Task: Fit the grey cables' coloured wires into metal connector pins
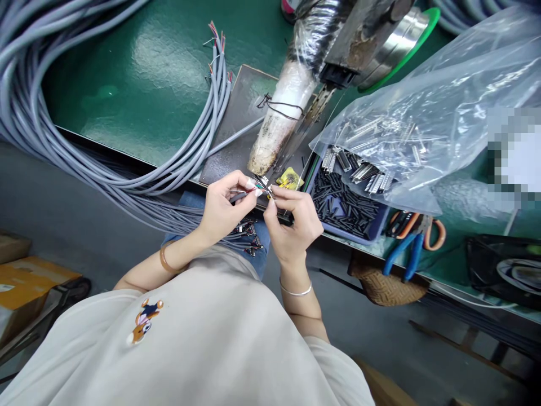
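Note:
Both hands meet at the near edge of a dark board [234, 148]. My left hand [224, 207] is closed, thumb and forefinger pinching thin wires [237, 192] beside a small connector [261, 183]. From the right, my right hand [295, 219] is closed too, its fingertips pinched together at the other side of the connector; what exactly lies between them is too small to make out. Just above is the stained tip of a white wrapped nozzle [273, 132]. A yellow piece [289, 179] lies on the board right of the connector.
Grey cables [122, 169] sweep along the left. At right are a blue tray [374, 228] of black tubes, a plastic bag [448, 107] of metal connectors, orange-handled cutters [435, 234] and blue-handled pliers [412, 256]. A solder spool [399, 45] stands behind. Wired connectors [252, 237] rest on the lap.

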A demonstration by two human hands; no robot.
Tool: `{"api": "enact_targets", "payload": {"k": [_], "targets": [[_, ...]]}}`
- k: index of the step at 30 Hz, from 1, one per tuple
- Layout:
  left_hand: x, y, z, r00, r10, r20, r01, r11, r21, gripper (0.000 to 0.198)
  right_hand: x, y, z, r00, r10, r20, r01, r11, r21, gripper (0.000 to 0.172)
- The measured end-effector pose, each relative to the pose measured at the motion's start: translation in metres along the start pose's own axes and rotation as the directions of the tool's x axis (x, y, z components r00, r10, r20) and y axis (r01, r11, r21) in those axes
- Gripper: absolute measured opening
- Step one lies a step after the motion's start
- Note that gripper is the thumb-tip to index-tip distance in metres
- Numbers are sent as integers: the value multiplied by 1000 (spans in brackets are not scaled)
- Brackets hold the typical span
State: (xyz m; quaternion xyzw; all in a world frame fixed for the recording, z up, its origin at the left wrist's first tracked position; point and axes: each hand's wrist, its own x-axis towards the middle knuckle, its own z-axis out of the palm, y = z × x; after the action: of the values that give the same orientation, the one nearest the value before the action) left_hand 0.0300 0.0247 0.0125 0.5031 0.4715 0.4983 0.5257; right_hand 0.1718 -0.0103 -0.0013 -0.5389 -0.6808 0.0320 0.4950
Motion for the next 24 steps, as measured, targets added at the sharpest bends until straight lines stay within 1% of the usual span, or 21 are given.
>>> {"api": "enact_targets", "payload": {"k": [6, 13, 19, 24], "targets": [[0, 0, 2, 1000, 25, -7, -25, 998, 52, 12, 2, 2, 2, 1000, 8, -5, -8, 1000, 6, 14], [0, 1, 1, 995, 95, 13, -96, 993, 66, 9, 6, -2, 1, 1000, -6, -19, 6, 1000, -23, 16], [1, 3, 0, 999, 44, 4, -44, 998, 54, 13, 4, -3, -3, 999, -36, 12, 37, 998, -50, 14], [2, 1, -1, 999, -20, 25, 18, 998, 65, 16, 5, -2, -5, 990, -113, 85, 123, 984, -127, 14]]}}
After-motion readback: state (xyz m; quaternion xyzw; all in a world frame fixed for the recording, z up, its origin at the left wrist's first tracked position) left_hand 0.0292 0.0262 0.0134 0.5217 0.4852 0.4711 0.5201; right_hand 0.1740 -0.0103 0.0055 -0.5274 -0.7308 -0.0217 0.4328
